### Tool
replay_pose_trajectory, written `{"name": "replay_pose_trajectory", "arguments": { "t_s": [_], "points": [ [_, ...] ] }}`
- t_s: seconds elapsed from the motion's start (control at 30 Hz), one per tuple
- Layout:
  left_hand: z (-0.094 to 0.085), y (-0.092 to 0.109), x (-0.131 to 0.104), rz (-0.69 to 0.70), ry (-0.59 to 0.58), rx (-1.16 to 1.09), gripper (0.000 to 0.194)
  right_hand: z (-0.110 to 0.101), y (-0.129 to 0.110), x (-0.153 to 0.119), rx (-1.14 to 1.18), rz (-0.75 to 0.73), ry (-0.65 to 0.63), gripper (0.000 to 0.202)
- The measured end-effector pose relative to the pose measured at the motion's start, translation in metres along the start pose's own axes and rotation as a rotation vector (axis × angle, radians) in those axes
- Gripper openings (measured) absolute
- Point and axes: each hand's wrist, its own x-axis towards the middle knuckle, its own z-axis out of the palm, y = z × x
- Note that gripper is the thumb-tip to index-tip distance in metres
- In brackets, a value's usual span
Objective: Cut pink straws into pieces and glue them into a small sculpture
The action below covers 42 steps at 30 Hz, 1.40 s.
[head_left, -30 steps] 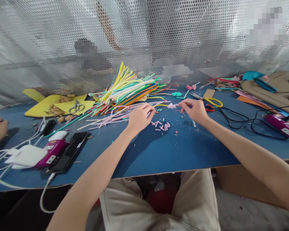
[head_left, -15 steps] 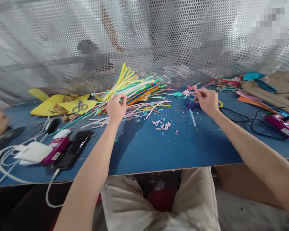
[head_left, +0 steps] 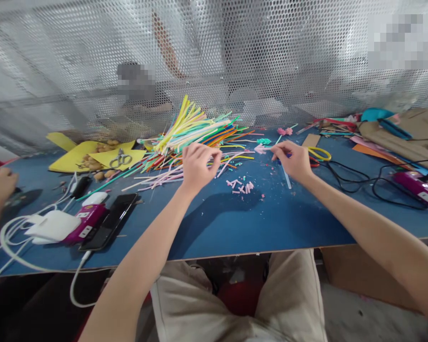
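My right hand has its thumb and fingers pinched on the end of a pale pink branched piece made of thin strips. Partly hidden behind that hand is a dark blue tool, with a clear, glue-stick-like rod beside it. My left hand is raised in front of the strip bundle, thumb and forefinger curled together; anything between them is too small to make out. The bundle of thin coloured strips fans out behind it. Short cut pink bits lie between my hands. A teal piece and a pink piece lie beyond.
Scissors rest on yellow sheets at left. A phone and a purple power strip with white cables lie front left. Black cable and another purple strip are at right. Another person's hand shows far left.
My left hand has moved right, away from the strip bundle. My right hand has shifted slightly left and down with the pale pink piece, uncovering a yellow loop and a brown strip.
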Motion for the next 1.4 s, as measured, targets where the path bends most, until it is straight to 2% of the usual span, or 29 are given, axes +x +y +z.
{"name": "replay_pose_trajectory", "arguments": {
  "t_s": [0.07, 0.13, 0.23, 0.4, 0.6, 0.8, 1.03, 1.17, 1.4],
  "points": [
    [0.003, 0.018, -0.003, 0.065, -0.063, -0.041, 0.020, 0.005, -0.013, -0.005, 0.018, -0.020, -0.064, 0.025],
    [0.006, 0.031, -0.005, 0.090, -0.068, -0.057, 0.023, 0.009, -0.024, -0.009, 0.002, -0.049, -0.113, 0.026],
    [0.007, 0.039, -0.005, 0.113, -0.086, -0.057, 0.027, 0.012, -0.035, -0.013, -0.038, -0.110, -0.146, 0.026],
    [0.007, 0.038, -0.004, 0.138, -0.121, -0.048, 0.027, 0.013, -0.037, -0.015, -0.047, -0.169, -0.176, 0.025],
    [0.013, 0.036, -0.005, 0.203, -0.037, -0.066, 0.023, 0.012, -0.036, -0.016, -0.046, -0.192, -0.148, 0.023],
    [0.013, 0.034, -0.007, 0.211, 0.042, -0.075, 0.017, 0.011, -0.034, -0.014, -0.031, -0.235, -0.185, 0.017],
    [0.014, 0.029, -0.008, 0.237, 0.080, -0.102, 0.014, 0.011, -0.033, -0.015, -0.039, -0.236, -0.201, 0.014],
    [0.014, 0.027, -0.009, 0.255, 0.061, -0.093, 0.013, 0.010, -0.032, -0.015, -0.049, -0.230, -0.204, 0.014],
    [0.009, 0.030, -0.008, 0.196, 0.008, -0.095, 0.013, 0.012, -0.030, -0.013, -0.060, -0.250, -0.228, 0.017]
  ]
}}
